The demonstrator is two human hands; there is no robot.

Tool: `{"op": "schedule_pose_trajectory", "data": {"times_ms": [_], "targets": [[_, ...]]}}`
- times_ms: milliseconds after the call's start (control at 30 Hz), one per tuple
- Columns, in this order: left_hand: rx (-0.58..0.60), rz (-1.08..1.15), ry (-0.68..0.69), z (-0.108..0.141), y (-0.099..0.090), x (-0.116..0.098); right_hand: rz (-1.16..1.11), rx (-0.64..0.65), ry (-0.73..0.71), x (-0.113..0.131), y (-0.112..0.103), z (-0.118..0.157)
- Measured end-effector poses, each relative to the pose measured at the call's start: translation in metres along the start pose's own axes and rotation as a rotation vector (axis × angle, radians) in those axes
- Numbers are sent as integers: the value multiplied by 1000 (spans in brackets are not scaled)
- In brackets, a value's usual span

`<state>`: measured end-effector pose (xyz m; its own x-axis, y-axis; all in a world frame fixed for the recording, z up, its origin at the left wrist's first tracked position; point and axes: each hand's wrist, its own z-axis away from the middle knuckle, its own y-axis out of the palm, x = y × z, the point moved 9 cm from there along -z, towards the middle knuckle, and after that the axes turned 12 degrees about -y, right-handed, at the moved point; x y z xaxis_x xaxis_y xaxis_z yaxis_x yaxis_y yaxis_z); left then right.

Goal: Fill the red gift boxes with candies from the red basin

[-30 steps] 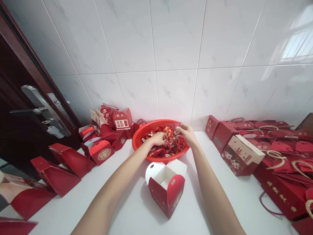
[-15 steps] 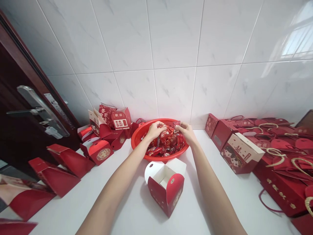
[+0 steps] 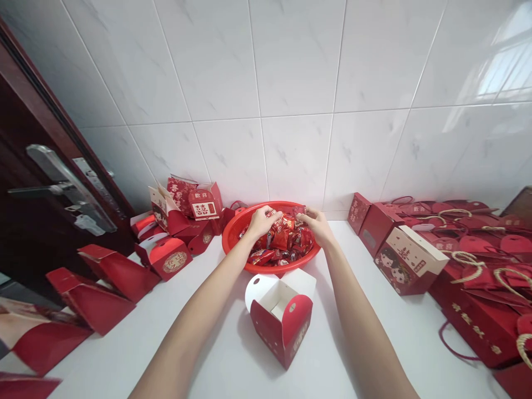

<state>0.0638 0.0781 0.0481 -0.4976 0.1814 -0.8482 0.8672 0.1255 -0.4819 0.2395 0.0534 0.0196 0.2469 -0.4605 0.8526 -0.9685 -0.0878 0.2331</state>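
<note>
A red plastic basket (image 3: 231,244) full of red-wrapped candies (image 3: 281,239) stands against the wall. Over its left side, my left hand (image 3: 264,220) is closed on a red candy packet (image 3: 276,218). My right hand (image 3: 315,224) pinches a small dark red candy packet (image 3: 300,211) between thumb and finger, above the basket's right rim. Nearer to me, between my forearms, sits a red gift box (image 3: 272,327) with its flaps up. Its white inside shows a bare bottom.
Several red gift boxes (image 3: 164,257) stand along the left, beside a dark door with a metal handle (image 3: 70,185). On the right are a box with cartoon figures (image 3: 405,263) and many red boxes with rope handles (image 3: 469,316). A tiled wall (image 3: 295,155) closes off the back.
The candies under my hands have shifted, and an orange-red packet now shows in the middle of the basket. Both hands stay nearly in place.
</note>
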Motion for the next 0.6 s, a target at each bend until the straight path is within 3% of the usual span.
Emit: {"op": "schedule_pose_trajectory", "data": {"times_ms": [133, 267, 400, 500, 600], "targets": [[21, -9, 49, 2, 5, -5, 19, 117, 15, 3, 11, 3], [147, 63, 111, 5, 20, -12, 52, 237, 1, 6, 21, 6], [192, 187, 26, -2, 24, -2, 4, 70, 6, 3, 7, 1], [211, 57, -38, -13, 28, 9, -53, -103, -2, 1, -8, -1], [249, -85, -9, -22, 37, 7, -79, -191, -11, -1, -17, -2]]}}
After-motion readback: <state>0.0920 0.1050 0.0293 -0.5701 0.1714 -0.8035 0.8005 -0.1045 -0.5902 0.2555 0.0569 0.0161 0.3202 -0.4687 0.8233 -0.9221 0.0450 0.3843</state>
